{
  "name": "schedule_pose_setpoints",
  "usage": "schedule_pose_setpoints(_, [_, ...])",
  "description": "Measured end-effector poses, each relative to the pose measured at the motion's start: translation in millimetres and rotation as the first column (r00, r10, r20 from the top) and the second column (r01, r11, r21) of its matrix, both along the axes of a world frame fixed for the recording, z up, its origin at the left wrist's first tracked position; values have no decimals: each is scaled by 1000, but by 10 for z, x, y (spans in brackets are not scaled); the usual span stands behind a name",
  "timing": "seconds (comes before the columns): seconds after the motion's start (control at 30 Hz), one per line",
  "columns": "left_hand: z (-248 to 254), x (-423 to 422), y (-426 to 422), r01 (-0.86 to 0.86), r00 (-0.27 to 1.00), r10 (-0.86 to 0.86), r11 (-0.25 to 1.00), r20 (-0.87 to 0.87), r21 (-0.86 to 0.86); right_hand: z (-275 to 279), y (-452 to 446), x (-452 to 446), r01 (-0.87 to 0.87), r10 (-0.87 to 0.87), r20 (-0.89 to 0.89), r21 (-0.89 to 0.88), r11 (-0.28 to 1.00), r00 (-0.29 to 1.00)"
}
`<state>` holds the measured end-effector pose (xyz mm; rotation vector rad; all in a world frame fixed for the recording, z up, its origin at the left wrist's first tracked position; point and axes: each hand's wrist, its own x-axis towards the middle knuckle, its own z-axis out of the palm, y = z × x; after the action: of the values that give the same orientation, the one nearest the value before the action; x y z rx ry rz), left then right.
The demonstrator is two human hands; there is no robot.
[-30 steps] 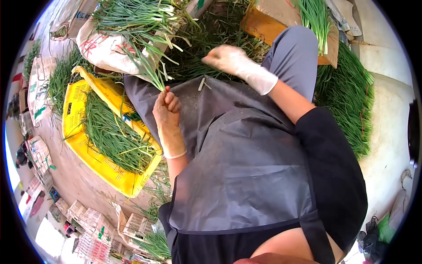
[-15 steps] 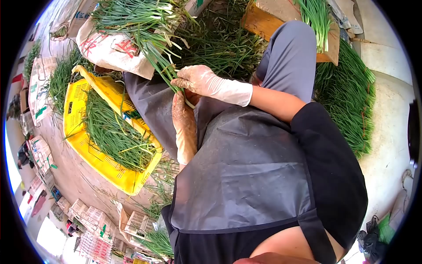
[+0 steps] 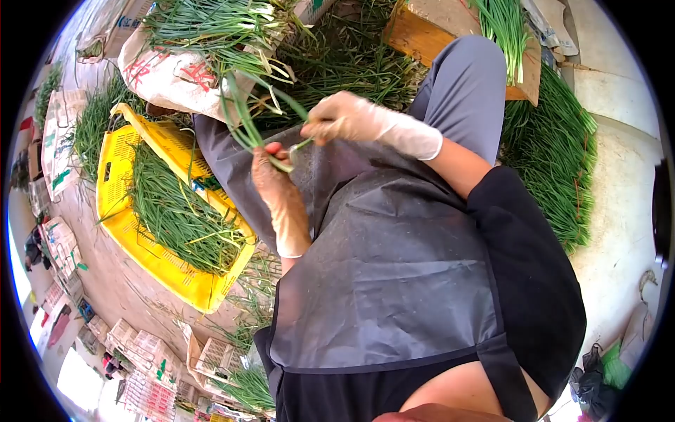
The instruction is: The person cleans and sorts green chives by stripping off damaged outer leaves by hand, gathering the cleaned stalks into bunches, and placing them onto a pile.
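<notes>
My left hand (image 3: 275, 176), in a stained translucent glove, is closed around a few garlic chives (image 3: 242, 119) above my lap. Their pale lower ends stick out past my fingers and their green leaves bend up and away. Just to the right, my gloved right hand (image 3: 344, 121) pinches a thin green chive strand, which spans the small gap to the left hand. Beyond both hands, a large pile of chives (image 3: 211, 24) lies on a white sack (image 3: 165, 81) with red writing.
A yellow crate (image 3: 116, 183) holding loose chives stands on the floor at left. More loose chives (image 3: 351, 70) lie ahead. At right are a wooden box (image 3: 415, 35) with a chive bundle (image 3: 506, 39) and a big stack of bundled chives (image 3: 555, 162).
My hands were together on the chives; now my right hand has drawn away to the right, pinching a strand. The held bunch looks thinner, and my left hand has shifted slightly left.
</notes>
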<state>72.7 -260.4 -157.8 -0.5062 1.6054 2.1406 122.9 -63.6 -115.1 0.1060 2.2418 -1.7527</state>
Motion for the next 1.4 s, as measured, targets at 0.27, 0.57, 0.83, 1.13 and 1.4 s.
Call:
schedule_pose_setpoints(0.27, [425, -381, -724, 100, 977, -208, 286, -40, 953, -422, 858, -108, 1, -242, 150, 849, 528, 959])
schedule_pose_setpoints(0.57, [316, -92, -355, -20, 963, -223, 503, 153, 864, -564, 83, -1182, 396, -380, 110, -210, 894, 918])
schedule_pose_setpoints(0.83, [-182, -302, 205, 70, 918, -273, 826, 287, 560, -284, -9, -403, 206, -202, 44, -138, 969, 978])
schedule_pose_setpoints(1.13, [-166, -297, 151, -54, 938, -63, 945, 342, 321, -414, 92, -87, 263, -266, -13, -101, 959, 964])
schedule_pose_setpoints(1.4, [-205, -127, 113, 110, 924, -235, 920, 303, 377, -394, -136, -316, 153, -146, 132, -45, 987, 980])
